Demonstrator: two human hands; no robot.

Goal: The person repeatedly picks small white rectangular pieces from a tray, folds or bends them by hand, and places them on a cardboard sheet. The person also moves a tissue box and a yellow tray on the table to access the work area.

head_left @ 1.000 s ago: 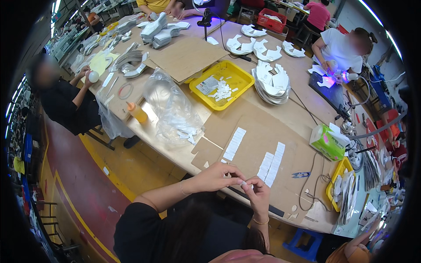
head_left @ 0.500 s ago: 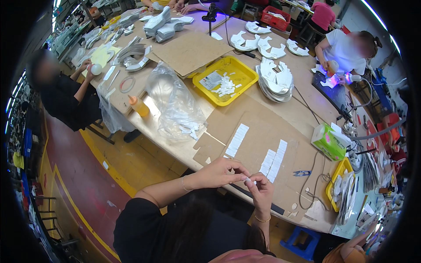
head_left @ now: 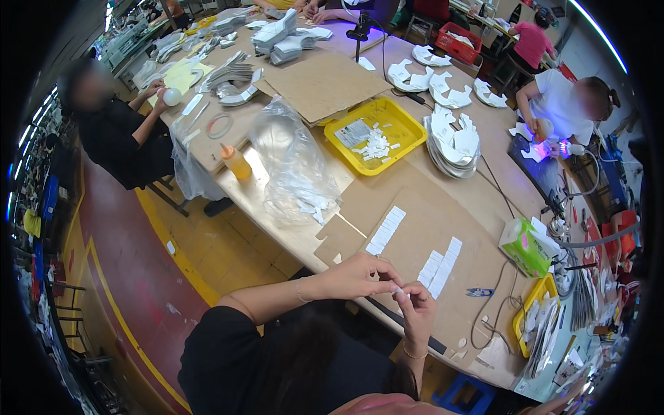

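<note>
A small white piece (head_left: 398, 291) was pinched between the fingertips of the left hand (head_left: 356, 277) and the right hand (head_left: 419, 311), above the near table edge; most of it was covered by the fingers, so its shape could not be told. Beyond the hands, a brown cardboard sheet (head_left: 422, 207) was lined with a single row of white tabs (head_left: 386, 230) and a paired row of white tabs (head_left: 441, 268), the latter close to the right hand. To the right, blue thread snips (head_left: 480, 292) and a loose dark cord (head_left: 477, 332) were laid near a green tissue pack (head_left: 528, 247). Farther off, white bits (head_left: 377, 144) were heaped in a yellow tray (head_left: 417, 135), flanked by a clear plastic bag (head_left: 282, 166) and a stack of white cut-outs (head_left: 453, 151). An orange squeeze bottle (head_left: 238, 164) was placed left of the bag.
</note>
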